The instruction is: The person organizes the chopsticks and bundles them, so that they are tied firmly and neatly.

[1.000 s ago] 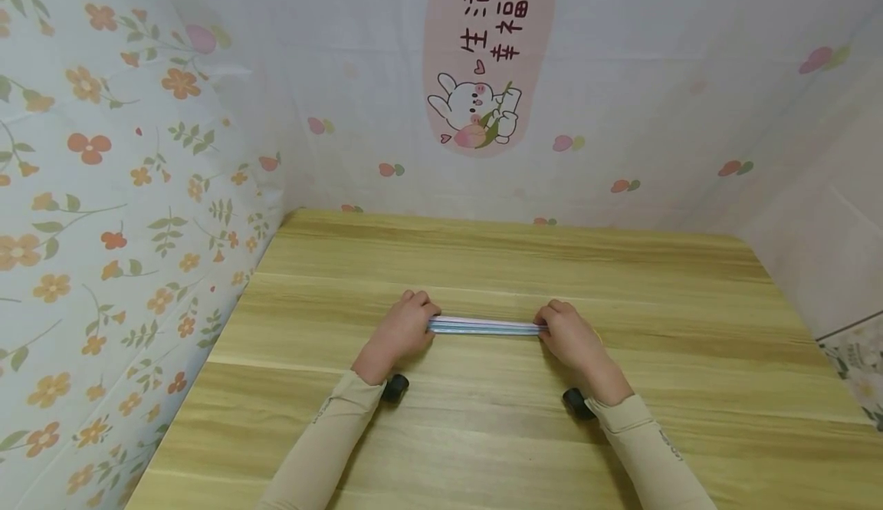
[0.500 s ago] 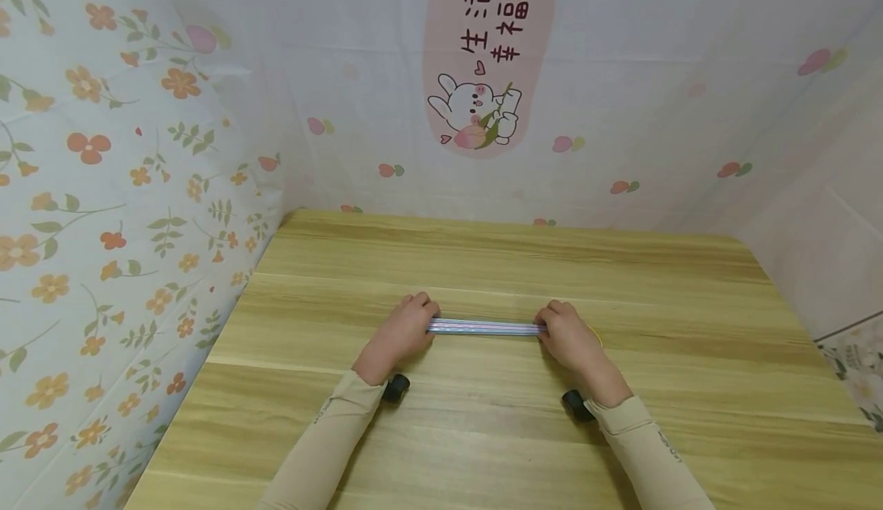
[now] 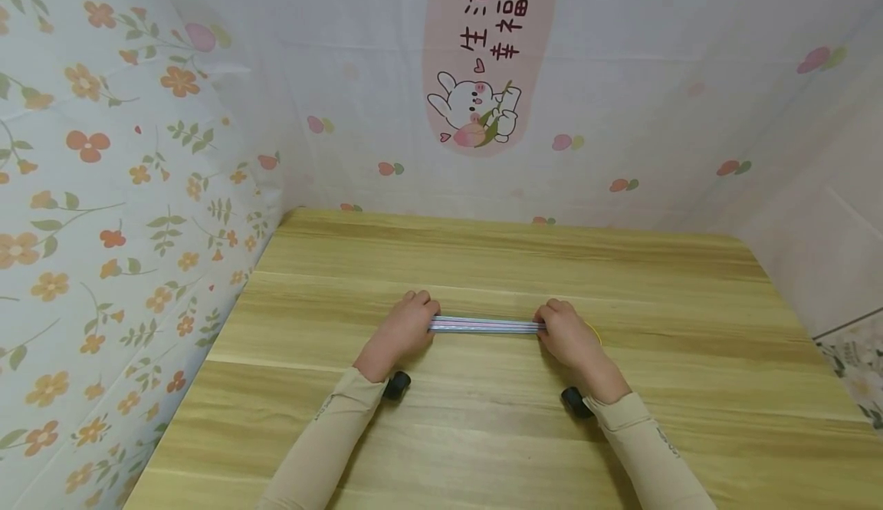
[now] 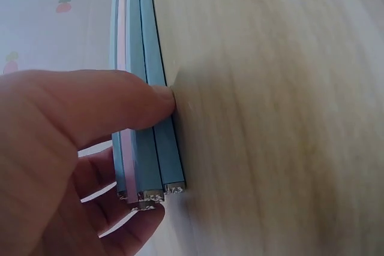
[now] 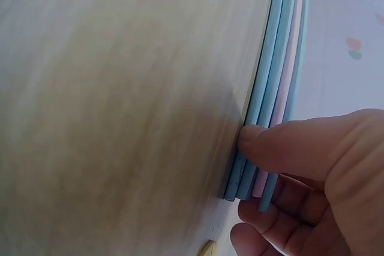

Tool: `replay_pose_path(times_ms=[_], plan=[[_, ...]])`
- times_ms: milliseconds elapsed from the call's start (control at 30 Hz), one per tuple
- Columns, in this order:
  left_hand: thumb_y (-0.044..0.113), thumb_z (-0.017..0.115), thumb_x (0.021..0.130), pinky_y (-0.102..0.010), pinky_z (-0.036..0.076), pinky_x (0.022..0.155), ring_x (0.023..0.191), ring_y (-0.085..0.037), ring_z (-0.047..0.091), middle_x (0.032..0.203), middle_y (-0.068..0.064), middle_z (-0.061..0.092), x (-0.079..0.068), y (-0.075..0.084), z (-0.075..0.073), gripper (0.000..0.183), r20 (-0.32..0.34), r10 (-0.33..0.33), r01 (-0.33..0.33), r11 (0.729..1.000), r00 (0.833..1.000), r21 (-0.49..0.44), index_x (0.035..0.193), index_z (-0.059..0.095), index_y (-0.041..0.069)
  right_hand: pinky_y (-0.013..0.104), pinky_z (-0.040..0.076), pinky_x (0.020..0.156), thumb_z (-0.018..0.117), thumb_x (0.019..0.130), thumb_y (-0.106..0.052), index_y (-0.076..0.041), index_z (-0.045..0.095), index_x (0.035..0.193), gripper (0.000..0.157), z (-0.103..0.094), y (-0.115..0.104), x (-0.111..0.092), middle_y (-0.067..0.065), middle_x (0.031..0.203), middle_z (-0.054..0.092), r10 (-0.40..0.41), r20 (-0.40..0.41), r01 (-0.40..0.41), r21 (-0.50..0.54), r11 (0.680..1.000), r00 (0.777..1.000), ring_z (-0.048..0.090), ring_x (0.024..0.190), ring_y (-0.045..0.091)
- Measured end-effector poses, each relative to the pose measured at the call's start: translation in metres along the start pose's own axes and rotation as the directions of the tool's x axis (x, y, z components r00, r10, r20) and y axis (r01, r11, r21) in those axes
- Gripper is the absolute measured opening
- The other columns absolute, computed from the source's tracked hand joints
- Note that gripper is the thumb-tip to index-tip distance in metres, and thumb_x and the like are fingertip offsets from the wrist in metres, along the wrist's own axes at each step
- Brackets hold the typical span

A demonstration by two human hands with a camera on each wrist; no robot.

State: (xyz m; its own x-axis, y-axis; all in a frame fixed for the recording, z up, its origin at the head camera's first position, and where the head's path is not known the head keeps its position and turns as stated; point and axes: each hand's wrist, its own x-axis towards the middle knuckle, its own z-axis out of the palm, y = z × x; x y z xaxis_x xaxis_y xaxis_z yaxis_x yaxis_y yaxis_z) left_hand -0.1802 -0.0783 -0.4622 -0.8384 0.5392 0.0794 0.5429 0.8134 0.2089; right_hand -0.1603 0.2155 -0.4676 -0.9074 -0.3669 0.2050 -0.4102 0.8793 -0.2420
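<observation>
A bundle of pale blue and pink chopsticks (image 3: 486,326) lies crosswise near the middle of the wooden table, held at both ends. My left hand (image 3: 405,328) grips the left end; in the left wrist view its thumb presses across the blue chopsticks (image 4: 157,157), whose squared ends show below, slightly uneven. At the other end my right hand (image 3: 569,335) pinches the slimmer, rounder ends, thumb in front and fingers curled behind, as the right wrist view shows. Just beside that hand, partly hidden by it, a thin yellow band (image 3: 596,334) is on the table.
The wood-grain table (image 3: 476,433) stretches around both hands. A patterned cloth (image 3: 331,165) hangs along its far edge, and a floral cloth (image 3: 90,264) along its left. Black wrist cameras (image 3: 396,386) sit under both wrists.
The chopsticks have shifted within the bundle: a blue one now lies along the far edge where pink showed before. More of the yellow band shows. Both hands stay in nearly the same place.
</observation>
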Motion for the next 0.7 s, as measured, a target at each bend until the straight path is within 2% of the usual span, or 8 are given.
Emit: replay_pose_path(times_ms=[233, 400, 567, 700], plan=[[0.005, 0.068, 0.082, -0.037, 0.047, 0.077, 0.083, -0.026, 0.054, 0.09, -0.007, 0.058, 0.0003, 0.0023, -0.0011, 0.015, 0.015, -0.005, 0.005, 1.0, 1.0, -0.003, 0.094, 0.06, 0.005, 0.036, 0.049, 0.067, 0.074, 0.074, 0.004, -0.001, 0.064, 0.085, 0.015, -0.001, -0.0008, -0.0007, 0.005, 0.078, 0.056, 0.01, 0.019, -0.01, -0.001, 1.0, 1.0, 0.054, 0.077, 0.024], [0.005, 0.069, 0.081, -0.04, 0.048, 0.081, 0.09, -0.028, 0.058, 0.095, -0.009, 0.061, 0.0004, 0.0038, -0.0036, 0.02, 0.058, -0.029, 0.03, 0.999, 0.998, -0.016, 0.099, 0.06, 0.004, 0.036, 0.049, 0.069, 0.074, 0.075, 0.004, -0.002, 0.064, 0.086, 0.015, -0.0007, -0.0007, -0.0006, 0.006, 0.079, 0.058, 0.012, 0.036, -0.012, -0.007, 1.0, 0.999, 0.055, 0.078, 0.025], [0.008, 0.071, 0.081, -0.039, 0.047, 0.085, 0.094, -0.027, 0.057, 0.098, -0.008, 0.061, 0.0002, 0.0046, -0.0033, 0.024, 0.087, -0.04, 0.041, 0.999, 0.995, -0.004, 0.102, 0.06, 0.004, 0.036, 0.049, 0.069, 0.073, 0.076, 0.004, -0.001, 0.065, 0.086, 0.014, 0.0008, -0.0007, -0.0005, 0.006, 0.078, 0.057, 0.014, 0.036, -0.013, -0.023, 1.0, 0.999, 0.054, 0.077, 0.025], [0.008, 0.07, 0.081, -0.038, 0.047, 0.082, 0.09, -0.026, 0.055, 0.094, -0.007, 0.058, -0.0001, 0.0056, -0.0026, 0.022, 0.08, -0.024, 0.023, 1.0, 0.997, 0.012, 0.1, 0.059, 0.005, 0.036, 0.048, 0.07, 0.072, 0.075, 0.004, -0.001, 0.065, 0.086, 0.015, 0.0008, -0.0015, -0.0006, 0.006, 0.079, 0.056, 0.015, 0.035, -0.014, -0.03, 0.999, 0.999, 0.052, 0.077, 0.025]])
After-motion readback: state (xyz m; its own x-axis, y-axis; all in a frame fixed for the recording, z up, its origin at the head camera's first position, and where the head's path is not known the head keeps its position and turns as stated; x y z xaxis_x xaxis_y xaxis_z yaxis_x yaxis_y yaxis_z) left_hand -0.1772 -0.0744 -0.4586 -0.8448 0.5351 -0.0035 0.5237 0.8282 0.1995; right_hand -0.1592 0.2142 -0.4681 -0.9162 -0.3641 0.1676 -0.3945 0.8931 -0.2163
